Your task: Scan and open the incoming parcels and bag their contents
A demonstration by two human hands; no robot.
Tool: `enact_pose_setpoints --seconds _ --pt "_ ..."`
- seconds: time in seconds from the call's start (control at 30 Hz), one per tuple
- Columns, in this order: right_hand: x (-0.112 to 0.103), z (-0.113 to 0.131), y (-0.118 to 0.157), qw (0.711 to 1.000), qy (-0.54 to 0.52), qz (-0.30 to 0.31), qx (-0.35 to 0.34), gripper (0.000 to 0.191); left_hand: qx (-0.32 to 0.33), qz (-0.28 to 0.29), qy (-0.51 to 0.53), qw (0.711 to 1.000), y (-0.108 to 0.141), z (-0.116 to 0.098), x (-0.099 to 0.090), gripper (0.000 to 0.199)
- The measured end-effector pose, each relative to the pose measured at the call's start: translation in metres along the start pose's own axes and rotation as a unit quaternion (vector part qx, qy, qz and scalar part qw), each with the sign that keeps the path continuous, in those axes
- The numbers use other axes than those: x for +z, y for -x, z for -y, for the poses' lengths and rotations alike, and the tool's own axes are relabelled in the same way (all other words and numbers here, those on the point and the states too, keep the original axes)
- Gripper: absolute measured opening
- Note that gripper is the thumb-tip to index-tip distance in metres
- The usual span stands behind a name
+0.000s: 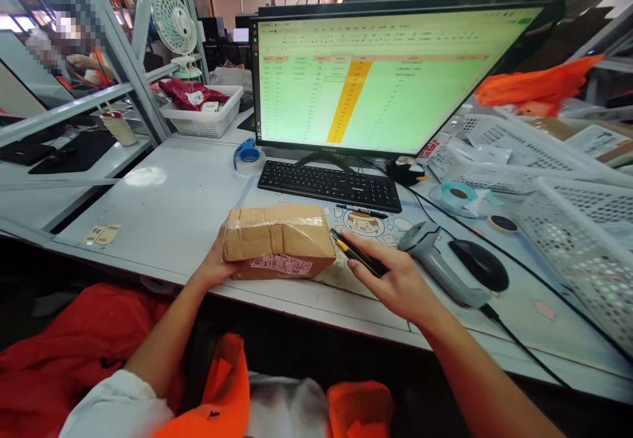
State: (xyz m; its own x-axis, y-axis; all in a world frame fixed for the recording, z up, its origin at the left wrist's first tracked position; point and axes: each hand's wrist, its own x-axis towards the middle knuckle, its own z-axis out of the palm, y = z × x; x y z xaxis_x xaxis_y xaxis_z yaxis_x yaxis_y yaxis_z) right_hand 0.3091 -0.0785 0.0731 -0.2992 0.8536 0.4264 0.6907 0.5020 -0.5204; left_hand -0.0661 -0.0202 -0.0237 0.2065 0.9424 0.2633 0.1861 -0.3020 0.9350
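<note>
A brown cardboard box (277, 230), wrapped in clear tape and bearing a printed label on its near side, rests by the table's front edge. My left hand (217, 260) grips its left end, with the fingers partly hidden behind it. In my right hand (390, 273) is a black and yellow utility knife (359, 253), its tip close to the box's right end. Whether the tip touches the cardboard I cannot tell. To the right of that hand lies a grey barcode scanner (440, 263).
Behind the box are a black keyboard (329, 186), a pen (363, 212) and a large monitor (306, 95). A black mouse (479, 264), a tape roll (455, 195) and white baskets (583, 240) occupy the right. Blue tape (248, 156) stands left of the keyboard. Another person sits far left.
</note>
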Motion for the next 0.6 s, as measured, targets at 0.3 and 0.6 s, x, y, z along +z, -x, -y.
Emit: enact_pose_setpoints --seconds 0.3,0.6 --pt "-0.018 -0.007 0.023 1.000 -0.004 0.024 0.009 0.053 0.030 -0.274 -0.365 0.889 -0.016 -0.090 -0.005 0.103" --pt "-0.001 0.050 -0.035 0.969 0.220 0.079 0.079 0.063 0.027 -0.114 -0.665 0.738 -0.005 -0.152 0.052 0.092"
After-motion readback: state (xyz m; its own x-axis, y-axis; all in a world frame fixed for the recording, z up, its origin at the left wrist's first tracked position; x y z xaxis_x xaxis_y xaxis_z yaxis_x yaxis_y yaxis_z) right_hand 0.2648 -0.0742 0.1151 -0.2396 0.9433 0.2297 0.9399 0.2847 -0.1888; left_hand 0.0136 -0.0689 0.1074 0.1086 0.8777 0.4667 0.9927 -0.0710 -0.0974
